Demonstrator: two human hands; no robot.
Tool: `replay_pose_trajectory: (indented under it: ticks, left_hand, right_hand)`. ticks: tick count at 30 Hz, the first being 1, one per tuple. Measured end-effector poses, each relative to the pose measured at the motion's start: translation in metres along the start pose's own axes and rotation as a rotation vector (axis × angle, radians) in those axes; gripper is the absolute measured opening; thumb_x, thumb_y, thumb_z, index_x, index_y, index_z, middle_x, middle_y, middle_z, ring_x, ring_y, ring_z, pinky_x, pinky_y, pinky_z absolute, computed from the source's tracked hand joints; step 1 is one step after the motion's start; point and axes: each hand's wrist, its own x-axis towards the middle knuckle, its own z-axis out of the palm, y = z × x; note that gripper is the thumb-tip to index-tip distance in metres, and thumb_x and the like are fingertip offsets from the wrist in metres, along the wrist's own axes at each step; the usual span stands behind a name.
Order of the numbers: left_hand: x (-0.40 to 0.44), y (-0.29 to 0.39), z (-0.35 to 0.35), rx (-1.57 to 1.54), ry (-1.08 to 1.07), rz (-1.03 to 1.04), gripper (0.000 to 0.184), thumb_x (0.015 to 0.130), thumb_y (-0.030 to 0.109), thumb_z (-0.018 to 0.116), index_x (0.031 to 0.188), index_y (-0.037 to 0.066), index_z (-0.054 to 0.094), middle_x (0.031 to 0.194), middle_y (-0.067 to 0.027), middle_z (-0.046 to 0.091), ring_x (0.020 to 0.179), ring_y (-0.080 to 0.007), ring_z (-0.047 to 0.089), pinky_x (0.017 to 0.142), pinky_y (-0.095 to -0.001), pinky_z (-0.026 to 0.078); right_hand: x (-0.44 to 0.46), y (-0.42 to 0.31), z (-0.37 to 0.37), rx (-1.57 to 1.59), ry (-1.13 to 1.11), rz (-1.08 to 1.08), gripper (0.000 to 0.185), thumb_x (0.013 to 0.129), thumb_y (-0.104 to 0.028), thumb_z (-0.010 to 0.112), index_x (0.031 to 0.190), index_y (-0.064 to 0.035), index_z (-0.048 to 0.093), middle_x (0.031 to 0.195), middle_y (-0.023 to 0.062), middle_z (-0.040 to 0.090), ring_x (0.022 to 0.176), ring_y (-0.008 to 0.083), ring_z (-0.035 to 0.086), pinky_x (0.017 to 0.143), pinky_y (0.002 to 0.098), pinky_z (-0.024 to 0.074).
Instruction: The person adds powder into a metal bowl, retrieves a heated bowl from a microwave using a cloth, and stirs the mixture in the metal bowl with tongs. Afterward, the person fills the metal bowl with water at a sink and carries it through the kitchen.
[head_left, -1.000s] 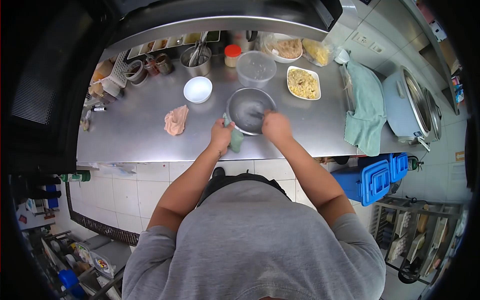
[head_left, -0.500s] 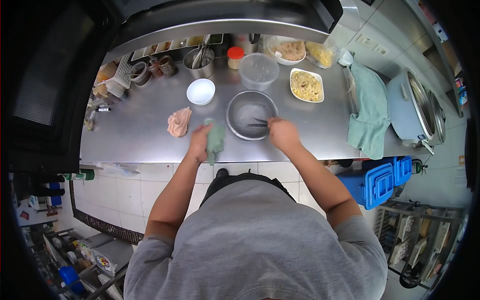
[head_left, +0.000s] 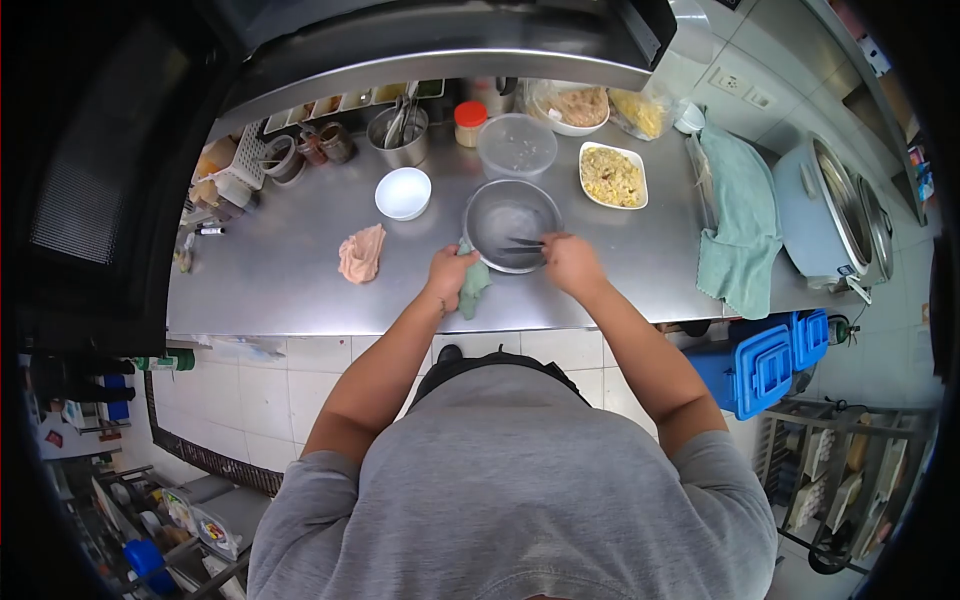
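My left hand (head_left: pixel 452 274) is closed on a green cloth (head_left: pixel 474 290), which hangs below the fingers at the near-left rim of a metal bowl (head_left: pixel 480 210). Inside that bowl the surface looks wet and greyish. Closed at the bowl's right rim, my right hand (head_left: pixel 573 263) grips what look like dark tongs (head_left: pixel 522 246), whose two prongs point left into the bowl. To the left of my left hand, a crumpled pinkish cloth (head_left: pixel 361 254) lies on the counter. A white bowl (head_left: pixel 403 193) stands behind it.
On the steel counter (head_left: pixel 270 290), a clear plastic tub (head_left: pixel 517 147), red-lidded jar (head_left: pixel 470 124) and utensil pot (head_left: pixel 398 136) stand behind the bowl. Right are a square food dish (head_left: pixel 613 175), green towel (head_left: pixel 738 220) and large cooker (head_left: pixel 822 215). A shelf (head_left: pixel 440 65) overhangs the back.
My left hand has moved right with the green cloth, from beside the metal bowl to its rim. The bowl has shifted slightly right; my right hand still grips the tongs.
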Motion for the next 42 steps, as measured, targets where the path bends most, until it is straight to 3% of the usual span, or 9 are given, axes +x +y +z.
replay_pose_trajectory:
  ticks: [3,6,15,18,30,33,36,39,42]
  left_hand:
    - [-0.001,-0.002,0.001,0.011,0.001,-0.01,0.026,0.084,0.011,0.059,0.104,-0.003,0.05,0.087,-0.0126,0.059,0.07,-0.0216,0.06,0.057,-0.0352,0.049]
    - [-0.005,0.0,0.002,-0.01,-0.008,-0.031,0.027,0.084,0.011,0.059,0.105,-0.002,0.049,0.087,-0.0127,0.059,0.07,-0.0222,0.06,0.056,-0.0357,0.049]
    - [-0.003,0.0,0.003,0.006,-0.045,-0.035,0.025,0.085,0.011,0.058,0.105,-0.003,0.049,0.086,-0.0126,0.059,0.069,-0.0225,0.06,0.057,-0.0362,0.05]
    - [-0.003,-0.003,0.004,-0.013,-0.04,-0.025,0.025,0.085,0.011,0.057,0.104,-0.003,0.049,0.086,-0.0125,0.059,0.07,-0.0223,0.06,0.057,-0.0359,0.05]
    - [-0.007,0.001,0.005,-0.023,-0.041,-0.031,0.027,0.085,0.009,0.056,0.108,-0.004,0.048,0.088,-0.0117,0.059,0.072,-0.0217,0.061,0.06,-0.0352,0.051]
    - [-0.007,-0.002,-0.006,-0.062,-0.045,-0.005,0.027,0.085,0.011,0.056,0.107,-0.003,0.049,0.091,-0.0118,0.059,0.076,-0.0219,0.061,0.063,-0.0357,0.051]
    - [-0.022,0.004,-0.029,-0.186,-0.015,0.018,0.026,0.086,0.014,0.056,0.105,-0.001,0.05,0.095,-0.012,0.059,0.083,-0.0226,0.061,0.071,-0.0371,0.051]
    - [-0.031,0.013,-0.05,-0.299,0.001,0.015,0.026,0.085,0.018,0.058,0.103,0.0,0.05,0.096,-0.0126,0.059,0.085,-0.0247,0.062,0.073,-0.0394,0.052]
    - [-0.026,0.026,-0.037,-0.204,0.017,-0.034,0.028,0.084,0.017,0.06,0.104,0.0,0.051,0.089,-0.0119,0.06,0.075,-0.0227,0.062,0.062,-0.0374,0.052]
  right_hand:
    - [0.008,0.001,-0.008,-0.104,0.069,0.166,0.019,0.079,-0.009,0.053,0.093,-0.0034,0.064,0.091,0.018,0.063,0.083,0.0344,0.06,0.074,0.042,0.048]
    - [0.007,-0.011,-0.014,-0.041,-0.091,0.034,0.019,0.079,-0.008,0.052,0.092,-0.0034,0.064,0.09,0.0186,0.062,0.082,0.035,0.06,0.074,0.0428,0.0475]
    - [0.022,-0.015,-0.011,-0.055,0.134,0.126,0.015,0.077,-0.009,0.052,0.086,-0.0034,0.063,0.083,0.0197,0.062,0.078,0.0376,0.06,0.071,0.0448,0.0476]
    - [0.012,-0.038,-0.033,-0.107,-0.125,0.306,0.015,0.076,-0.008,0.052,0.085,-0.0043,0.063,0.081,0.0206,0.062,0.078,0.0382,0.06,0.07,0.0455,0.0478]
    - [0.022,-0.025,-0.015,0.005,0.138,0.237,0.015,0.081,-0.014,0.054,0.087,-0.003,0.062,0.082,0.0216,0.063,0.079,0.0384,0.06,0.072,0.0465,0.047]
    - [0.017,-0.025,-0.019,-0.121,-0.164,0.248,0.018,0.081,-0.016,0.055,0.094,-0.0044,0.061,0.087,0.0207,0.063,0.08,0.0378,0.06,0.072,0.0459,0.0472]
    - [0.018,-0.005,-0.003,0.008,0.134,0.245,0.021,0.081,-0.016,0.055,0.098,-0.0046,0.061,0.088,0.02,0.063,0.08,0.0379,0.06,0.072,0.0458,0.0473]
    - [0.019,-0.022,-0.014,-0.012,0.085,0.237,0.021,0.081,-0.016,0.054,0.097,-0.0038,0.061,0.087,0.0199,0.063,0.079,0.0376,0.06,0.072,0.0455,0.0476]
    - [0.018,-0.024,-0.008,-0.087,-0.121,0.106,0.022,0.082,-0.015,0.052,0.098,-0.0045,0.061,0.09,0.0192,0.063,0.079,0.0363,0.061,0.072,0.0447,0.0479]
